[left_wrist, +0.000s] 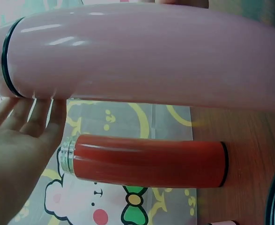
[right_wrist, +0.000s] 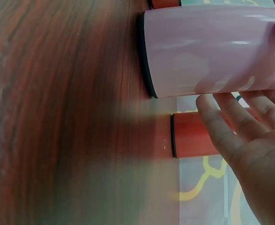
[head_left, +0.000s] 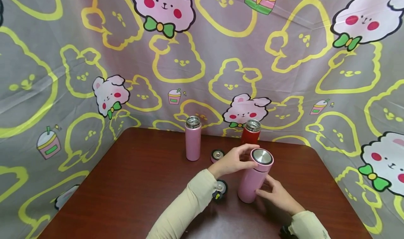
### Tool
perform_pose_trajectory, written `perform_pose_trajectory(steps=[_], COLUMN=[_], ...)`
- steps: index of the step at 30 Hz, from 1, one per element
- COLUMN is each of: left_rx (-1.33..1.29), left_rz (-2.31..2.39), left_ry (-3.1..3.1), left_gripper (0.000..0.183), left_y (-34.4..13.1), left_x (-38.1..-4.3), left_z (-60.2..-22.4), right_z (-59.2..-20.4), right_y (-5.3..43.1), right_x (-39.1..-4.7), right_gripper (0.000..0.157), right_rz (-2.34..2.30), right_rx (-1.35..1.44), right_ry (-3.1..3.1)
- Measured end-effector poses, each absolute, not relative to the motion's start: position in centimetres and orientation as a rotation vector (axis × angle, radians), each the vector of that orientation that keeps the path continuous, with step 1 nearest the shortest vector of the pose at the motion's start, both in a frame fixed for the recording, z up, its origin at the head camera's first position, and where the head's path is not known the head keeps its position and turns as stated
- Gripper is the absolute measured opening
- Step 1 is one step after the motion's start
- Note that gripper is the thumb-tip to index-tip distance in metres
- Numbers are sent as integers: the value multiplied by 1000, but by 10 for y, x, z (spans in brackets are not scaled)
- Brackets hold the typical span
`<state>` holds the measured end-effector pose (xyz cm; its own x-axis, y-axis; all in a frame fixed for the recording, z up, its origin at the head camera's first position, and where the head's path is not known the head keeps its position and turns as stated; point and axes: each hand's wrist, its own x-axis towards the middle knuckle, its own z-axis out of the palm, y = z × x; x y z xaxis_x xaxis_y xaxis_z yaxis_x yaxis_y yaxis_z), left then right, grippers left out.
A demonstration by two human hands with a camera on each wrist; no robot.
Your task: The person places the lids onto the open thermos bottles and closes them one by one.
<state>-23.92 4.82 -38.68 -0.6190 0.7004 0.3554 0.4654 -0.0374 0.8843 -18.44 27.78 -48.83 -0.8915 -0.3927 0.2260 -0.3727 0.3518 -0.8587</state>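
Observation:
A tall pink thermos (head_left: 250, 184), wearing a pink cap with a steel disc on top (head_left: 262, 157), stands on the table. My left hand (head_left: 231, 161) reaches around that cap, thumb in front and fingers behind. Lower on the body, my right hand (head_left: 279, 195) holds the thermos between thumb and fingers; the right wrist view shows those fingers (right_wrist: 240, 124) along its far side. Directly behind it is a red thermos (left_wrist: 149, 161) with its steel threaded mouth uncovered, partly hidden in the head view.
Further left stands a second pink thermos (head_left: 193, 141), its steel mouth bare. A pink-edged lid (head_left: 217, 155) and a dark-rimmed lid (head_left: 222, 186) lie upturned on the brown table (head_left: 142, 176). Cartoon-printed cloth (head_left: 202, 56) hangs around the back and sides.

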Motion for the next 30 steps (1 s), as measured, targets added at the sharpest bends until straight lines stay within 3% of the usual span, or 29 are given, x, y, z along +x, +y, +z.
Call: perform_pose_trajectory(steps=[17,30], left_rx=[1205,1152], left_rz=[1711,1758], left_ry=[2156,2066], left_gripper=[58,55], left_y=[58,59], left_x=[-238,-241], left_z=[-386,-385], right_z=[-489,-488], right_y=[279,280], right_x=[-185,-187], right_gripper=[57,56], right_rz=[-1636,-1610], right_rx=[-852,-798], right_ry=[2579,2568])
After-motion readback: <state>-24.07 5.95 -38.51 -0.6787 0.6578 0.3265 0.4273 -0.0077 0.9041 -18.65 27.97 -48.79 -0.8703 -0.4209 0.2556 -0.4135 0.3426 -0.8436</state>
